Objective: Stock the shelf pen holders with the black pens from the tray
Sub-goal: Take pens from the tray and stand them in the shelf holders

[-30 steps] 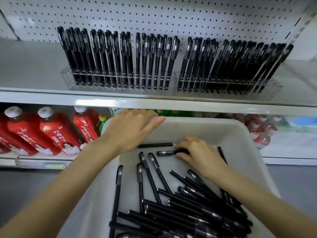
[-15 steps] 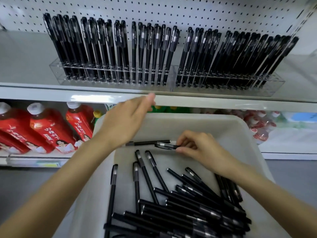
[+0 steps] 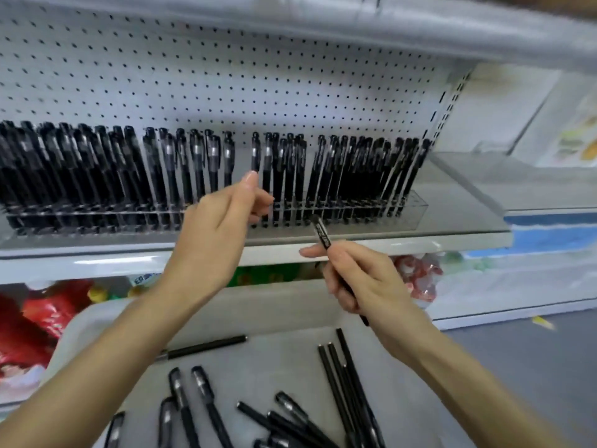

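Observation:
My right hand [image 3: 361, 279] grips a black pen [image 3: 321, 232], cap end up, just below the shelf edge and in front of the right clear pen holder [image 3: 416, 210]. My left hand [image 3: 216, 231] is raised in front of the gap between the two holders, fingers loosely extended, index finger near the upright pens; it holds nothing that I can see. The left pen holder [image 3: 97, 218] and the right one are both packed with upright black pens. Several loose black pens [image 3: 290, 412] lie in the white tray [image 3: 284, 315] below my arms.
The metal shelf [image 3: 452, 234] has a white pegboard back [image 3: 226, 76]. Red bottles [image 3: 35, 318] and other packaged goods sit on the lower shelf behind the tray. Another shelf section [image 3: 533, 176] continues to the right.
My right hand has lifted a pen out of the tray up to the shelf edge. My left hand rose from the tray rim to the holders. The view tilted upward.

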Demonstrator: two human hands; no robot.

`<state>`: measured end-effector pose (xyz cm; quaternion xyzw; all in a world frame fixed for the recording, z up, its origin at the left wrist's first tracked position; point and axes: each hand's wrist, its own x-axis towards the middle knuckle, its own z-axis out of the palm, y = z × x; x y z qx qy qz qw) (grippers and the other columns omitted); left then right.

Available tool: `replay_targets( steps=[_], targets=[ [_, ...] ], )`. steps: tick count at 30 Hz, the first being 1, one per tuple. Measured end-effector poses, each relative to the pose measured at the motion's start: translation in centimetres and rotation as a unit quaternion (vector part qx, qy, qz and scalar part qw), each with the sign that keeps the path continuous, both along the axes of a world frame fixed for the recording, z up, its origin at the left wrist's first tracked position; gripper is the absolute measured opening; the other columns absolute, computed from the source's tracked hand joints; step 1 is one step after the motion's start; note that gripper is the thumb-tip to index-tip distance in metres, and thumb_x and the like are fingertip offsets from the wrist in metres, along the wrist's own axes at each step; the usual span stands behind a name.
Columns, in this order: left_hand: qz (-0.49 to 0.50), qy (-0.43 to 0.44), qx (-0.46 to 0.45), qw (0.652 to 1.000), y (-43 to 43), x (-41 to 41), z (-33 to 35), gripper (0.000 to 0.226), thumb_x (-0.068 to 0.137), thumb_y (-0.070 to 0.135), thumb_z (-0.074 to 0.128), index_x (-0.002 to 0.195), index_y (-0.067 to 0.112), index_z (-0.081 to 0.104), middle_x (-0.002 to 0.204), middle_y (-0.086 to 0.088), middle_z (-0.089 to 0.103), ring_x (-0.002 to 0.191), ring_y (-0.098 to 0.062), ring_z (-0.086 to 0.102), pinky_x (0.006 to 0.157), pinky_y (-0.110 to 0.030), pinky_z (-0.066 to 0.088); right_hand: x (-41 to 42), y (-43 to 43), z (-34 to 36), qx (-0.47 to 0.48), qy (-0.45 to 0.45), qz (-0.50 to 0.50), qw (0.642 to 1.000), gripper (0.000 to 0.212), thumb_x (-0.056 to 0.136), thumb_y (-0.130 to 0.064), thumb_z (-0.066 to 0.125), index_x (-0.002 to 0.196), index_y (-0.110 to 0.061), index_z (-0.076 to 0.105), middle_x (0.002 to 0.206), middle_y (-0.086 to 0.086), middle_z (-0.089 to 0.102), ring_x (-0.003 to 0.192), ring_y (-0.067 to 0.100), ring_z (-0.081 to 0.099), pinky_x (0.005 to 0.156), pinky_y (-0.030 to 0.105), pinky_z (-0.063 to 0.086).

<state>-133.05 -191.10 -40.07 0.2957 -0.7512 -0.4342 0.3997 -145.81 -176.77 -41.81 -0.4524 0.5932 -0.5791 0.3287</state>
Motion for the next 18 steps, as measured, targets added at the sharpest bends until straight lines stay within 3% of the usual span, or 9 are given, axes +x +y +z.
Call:
replay_targets(
  steps=[4, 7, 9, 13, 15, 18],
  targets=[
    [-0.048, -0.025, -0.023, 0.998, 1.6, -3.7, 0.0, 0.046, 0.091, 0.062, 0.026, 0.087, 0.037, 0.065, 0.089, 0.020, 0.067, 0.086, 0.006, 0.060, 0.079, -0.022, 0.047, -2.7, 0.7, 2.0, -0.048, 0.002, -0.058, 0.997, 0.035, 0.084, -0.038, 0.047, 0.114, -0.031, 0.064, 0.060, 0.000, 0.048, 0.044, 0.008, 0.033, 0.042, 0.018, 0.028],
    [-0.085, -0.065, -0.053, 0.993, 2.6, -6.2, 0.2, 0.049, 0.087, 0.063, 0.023, 0.091, 0.036, 0.063, 0.095, 0.017, 0.065, 0.090, 0.005, 0.058, 0.085, -0.026, 0.048, -5.9, 1.1, 3.4, -0.067, 0.043, -0.119, 0.990, 0.031, 0.089, -0.038, 0.042, 0.109, -0.028, 0.064, 0.062, -0.001, 0.051, 0.045, 0.008, 0.037, 0.043, 0.019, 0.032],
    [-0.108, -0.119, -0.122, 0.980, 3.2, -7.5, 0.2, 0.059, 0.085, 0.061, 0.019, 0.102, 0.028, 0.064, 0.100, 0.012, 0.064, 0.093, 0.000, 0.056, 0.087, -0.031, 0.047, -8.4, 1.3, 4.1, -0.064, 0.074, -0.158, 0.983, 0.028, 0.095, -0.032, 0.041, 0.104, -0.026, 0.068, 0.066, -0.007, 0.054, 0.054, 0.006, 0.045, 0.052, 0.015, 0.038],
    [-0.129, -0.246, -0.261, 0.924, 3.7, -9.7, -0.4, 0.066, 0.090, 0.061, 0.008, 0.135, 0.032, 0.045, 0.133, 0.019, 0.048, 0.121, 0.002, 0.040, 0.101, -0.018, 0.030, -12.7, 1.2, 5.0, -0.053, 0.105, -0.198, 0.973, 0.021, 0.094, -0.025, 0.050, 0.100, -0.028, 0.070, 0.077, -0.025, 0.065, 0.076, -0.009, 0.056, 0.069, 0.004, 0.040],
    [-0.135, -0.274, -0.291, 0.907, 3.6, -10.5, -0.9, 0.067, 0.090, 0.064, 0.004, 0.141, 0.034, 0.036, 0.141, 0.019, 0.039, 0.129, 0.003, 0.031, 0.104, -0.016, 0.021, -14.4, 1.0, 5.2, -0.045, 0.117, -0.220, 0.967, 0.017, 0.092, -0.025, 0.055, 0.097, -0.033, 0.069, 0.093, -0.018, 0.069, 0.085, -0.003, 0.057, 0.071, 0.003, 0.041],
    [-0.127, -0.295, -0.319, 0.892, 3.4, -11.3, -1.3, 0.078, 0.083, 0.066, -0.005, 0.145, 0.033, 0.028, 0.148, 0.018, 0.031, 0.134, 0.002, 0.023, 0.106, -0.015, 0.011, -16.2, 0.7, 5.7, -0.040, 0.141, -0.220, 0.964, 0.015, 0.090, -0.026, 0.060, 0.096, -0.034, 0.071, 0.083, -0.012, 0.064, 0.073, 0.004, 0.047, 0.061, 0.008, 0.040]
  ],
)
